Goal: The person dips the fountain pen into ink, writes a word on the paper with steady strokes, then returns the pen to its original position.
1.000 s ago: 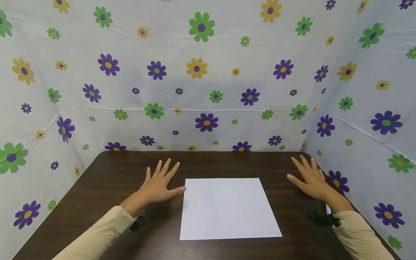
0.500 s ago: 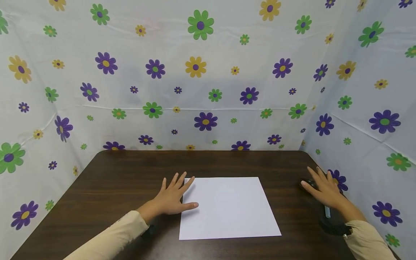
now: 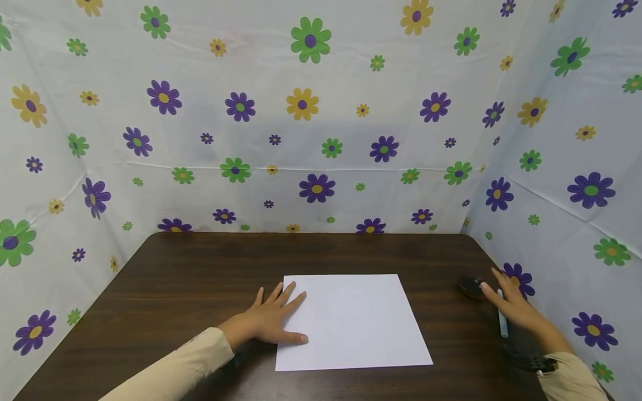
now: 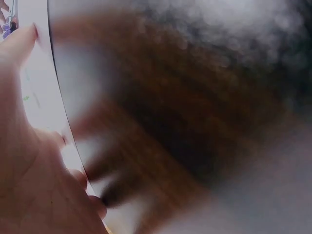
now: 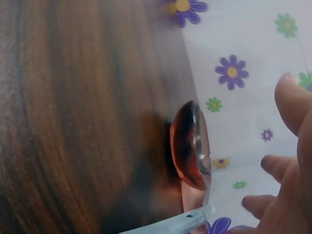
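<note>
White cloth (image 3: 200, 67) printed with purple, green and yellow flowers hangs behind a dark brown wood-grained table (image 3: 200, 267). The left hand (image 3: 271, 318), fingers spread wide, rests on the left edge of a white rectangular paper sheet (image 3: 356, 328). At the right, the right hand (image 3: 515, 306), fingers loosely extended, holding nothing, is beside a slim pale pen (image 3: 503, 323); a glossy dark rounded object (image 3: 470, 287) lies farther left.

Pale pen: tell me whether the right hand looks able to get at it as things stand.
Probably yes: the right hand hovers over the pale pen, holding nothing; I see nothing between them, and the dark object lies beside the pen.
</note>
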Available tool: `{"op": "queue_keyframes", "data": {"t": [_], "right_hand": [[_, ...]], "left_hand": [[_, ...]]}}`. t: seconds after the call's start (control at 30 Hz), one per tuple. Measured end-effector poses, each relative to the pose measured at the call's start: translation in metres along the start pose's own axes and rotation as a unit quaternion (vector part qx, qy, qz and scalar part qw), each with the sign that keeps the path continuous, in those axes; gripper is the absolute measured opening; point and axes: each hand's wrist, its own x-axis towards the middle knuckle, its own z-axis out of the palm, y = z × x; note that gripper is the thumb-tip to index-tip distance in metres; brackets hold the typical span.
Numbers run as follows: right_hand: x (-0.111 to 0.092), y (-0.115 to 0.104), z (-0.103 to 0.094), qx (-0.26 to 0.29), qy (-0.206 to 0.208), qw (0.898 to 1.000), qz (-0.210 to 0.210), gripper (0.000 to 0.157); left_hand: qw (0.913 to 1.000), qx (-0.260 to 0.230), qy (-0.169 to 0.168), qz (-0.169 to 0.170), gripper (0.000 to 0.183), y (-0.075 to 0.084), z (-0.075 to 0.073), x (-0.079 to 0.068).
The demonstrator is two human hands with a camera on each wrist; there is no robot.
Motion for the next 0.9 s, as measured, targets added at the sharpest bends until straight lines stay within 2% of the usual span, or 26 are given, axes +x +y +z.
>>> {"op": "queue_keyframes", "data": {"t": [0.17,0.37,0.5,0.57,0.67,0.77,0.9], "right_hand": [[-0.003,0.003,-0.009,0.085,-0.035,0.993,0.068,0.080],[-0.005,0.014,-0.017,0.187,-0.061,0.972,0.125,0.084],[-0.007,0.021,-0.024,0.203,-0.060,0.960,0.184,0.090],[-0.008,0.024,-0.028,0.194,-0.061,0.958,0.203,0.094],[-0.009,0.025,-0.034,0.196,-0.060,0.953,0.224,0.097],[-0.008,0.026,-0.037,0.229,-0.048,0.942,0.242,0.098],[-0.008,0.027,-0.036,0.245,-0.039,0.934,0.255,0.097]], "left_hand": [[0.9999,0.004,-0.009,-0.005,0.098,0.000,0.000,0.001],[0.9999,0.002,-0.009,-0.007,0.099,-0.002,0.002,0.003],[0.9999,-0.001,-0.010,-0.007,0.099,-0.002,0.002,0.002],[0.9999,-0.004,-0.010,-0.007,0.099,-0.002,0.002,0.002],[0.9999,-0.002,-0.010,-0.008,0.099,-0.001,0.002,0.002],[0.9999,0.001,-0.009,-0.010,0.099,-0.001,0.002,0.003],[0.9999,0.003,-0.009,-0.011,0.099,-0.001,0.002,0.003]]}}
